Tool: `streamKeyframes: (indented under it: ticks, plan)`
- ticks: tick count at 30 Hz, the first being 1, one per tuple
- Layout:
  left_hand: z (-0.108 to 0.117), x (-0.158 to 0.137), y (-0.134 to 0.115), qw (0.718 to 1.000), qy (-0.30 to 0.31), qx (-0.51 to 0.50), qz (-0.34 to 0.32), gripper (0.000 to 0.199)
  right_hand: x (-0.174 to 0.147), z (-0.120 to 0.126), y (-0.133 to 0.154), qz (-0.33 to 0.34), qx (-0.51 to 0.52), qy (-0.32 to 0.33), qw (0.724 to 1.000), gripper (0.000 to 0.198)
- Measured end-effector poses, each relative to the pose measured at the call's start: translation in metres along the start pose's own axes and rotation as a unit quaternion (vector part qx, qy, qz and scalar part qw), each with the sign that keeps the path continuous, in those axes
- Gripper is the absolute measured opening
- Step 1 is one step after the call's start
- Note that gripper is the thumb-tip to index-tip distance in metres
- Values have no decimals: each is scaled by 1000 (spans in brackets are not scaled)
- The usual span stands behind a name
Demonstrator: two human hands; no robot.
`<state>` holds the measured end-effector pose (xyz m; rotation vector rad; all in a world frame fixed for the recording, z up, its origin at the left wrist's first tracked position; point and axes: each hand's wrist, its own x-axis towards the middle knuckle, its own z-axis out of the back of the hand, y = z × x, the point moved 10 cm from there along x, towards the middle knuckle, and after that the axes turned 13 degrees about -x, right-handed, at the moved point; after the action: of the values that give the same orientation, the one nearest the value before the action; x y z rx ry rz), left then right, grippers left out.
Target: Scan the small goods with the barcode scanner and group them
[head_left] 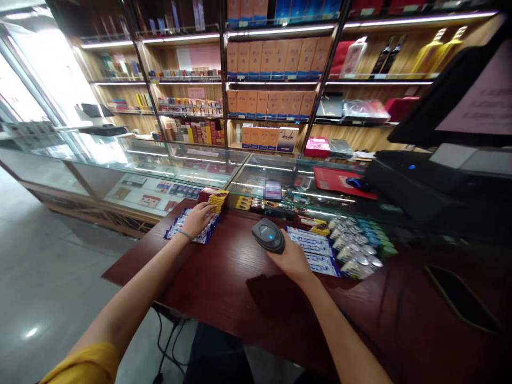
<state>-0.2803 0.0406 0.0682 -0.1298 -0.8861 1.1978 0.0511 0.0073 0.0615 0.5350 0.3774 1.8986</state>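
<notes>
My right hand (291, 256) is wrapped round the handle of a dark grey barcode scanner (269, 234), which shows a small blue light and hangs above the dark red wooden desk (236, 266). On the left, my left hand (198, 218) has its fingers bent over the near edge of a stack of yellow and dark red packets (219, 198), gripping there; its fingertips are partly hidden. Under that hand lie blue-and-white packets (206, 233). More blue-and-white packets (316, 248) lie in rows right of the scanner, with a few yellow and red packets (314, 224) behind them.
Rows of silver-topped cans or cups (354, 248) stand at the right, by green-blue packs (378, 234). A phone (460, 296) lies farther right. Behind the desk runs a glass display counter (188, 160); a monitor (452, 96) and a red mat (340, 182) are on it.
</notes>
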Motion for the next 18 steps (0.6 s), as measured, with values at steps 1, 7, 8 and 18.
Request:
streamKeyframes:
  ticks: [1, 7, 8, 18]
  plan:
    - [-6, 2, -12, 1000, -8, -4, -7, 36, 0, 6, -4, -3, 4, -10, 1000, 41]
    - [-63, 10, -85, 998, -11, -59, -34, 41, -6, 47, -36, -27, 43, -61, 997, 47]
    - [-75, 11, -96, 996, -6, -77, -35, 41, -7, 54, -43, -28, 49, -72, 996, 51]
    - [-192, 14, -194, 972, 85, -212, -55, 39, -45, 115, -120, -77, 65, -154, 983, 57]
